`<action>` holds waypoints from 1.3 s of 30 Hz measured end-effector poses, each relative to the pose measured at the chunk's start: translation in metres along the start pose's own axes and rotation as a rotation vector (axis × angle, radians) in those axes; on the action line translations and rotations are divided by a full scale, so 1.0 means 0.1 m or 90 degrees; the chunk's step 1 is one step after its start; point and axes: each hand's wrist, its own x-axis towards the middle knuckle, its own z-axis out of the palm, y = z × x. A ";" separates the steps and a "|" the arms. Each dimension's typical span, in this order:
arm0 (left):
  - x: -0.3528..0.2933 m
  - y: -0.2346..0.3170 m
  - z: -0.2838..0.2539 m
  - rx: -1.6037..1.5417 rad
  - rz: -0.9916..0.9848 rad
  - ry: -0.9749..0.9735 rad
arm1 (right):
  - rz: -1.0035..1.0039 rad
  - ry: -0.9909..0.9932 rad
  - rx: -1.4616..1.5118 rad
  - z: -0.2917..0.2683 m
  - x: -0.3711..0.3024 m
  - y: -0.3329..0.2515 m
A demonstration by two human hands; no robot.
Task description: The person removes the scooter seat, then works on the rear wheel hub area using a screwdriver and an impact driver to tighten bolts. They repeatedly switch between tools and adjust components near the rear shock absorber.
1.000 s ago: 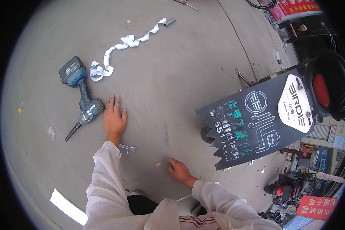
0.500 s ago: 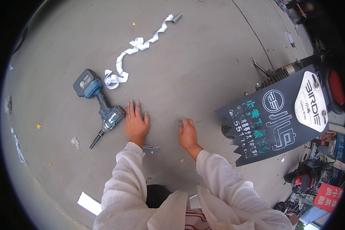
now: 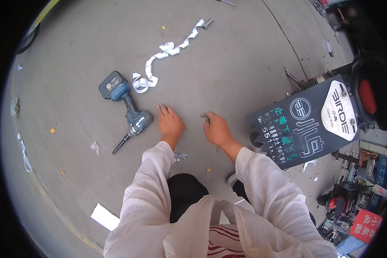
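A head-worn fisheye looks down on the left hand (image 3: 171, 123) and right hand (image 3: 218, 130).

My sleeves (image 3: 148, 185) are thin, creased, matt cloth. Before me, the power tool (image 3: 132, 108) is matt plastic with a metal nose (image 3: 121, 144); the wrench (image 3: 181, 155), shiny metal; the ribbon (image 3: 173, 51), smooth and paper-like; the flap (image 3: 284, 124), matt sheet; the ground (image 3: 219, 81), matt concrete.

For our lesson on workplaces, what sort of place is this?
Probably an outdoor two-wheeler repair spot: a cordless power tool and a wrench lie on the paved ground, near a vehicle's dark mud flap.
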 end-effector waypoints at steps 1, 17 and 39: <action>0.13 0.09 -0.23 -0.090 0.026 0.040 | 0.002 0.021 0.017 -0.11 0.14 -0.07; 2.12 -0.17 -0.63 0.015 -0.285 0.242 | 0.096 0.165 0.053 -1.63 4.53 -0.04; 2.24 -0.26 -0.65 0.027 -0.220 0.235 | 0.071 0.089 -0.421 -2.00 6.91 -0.04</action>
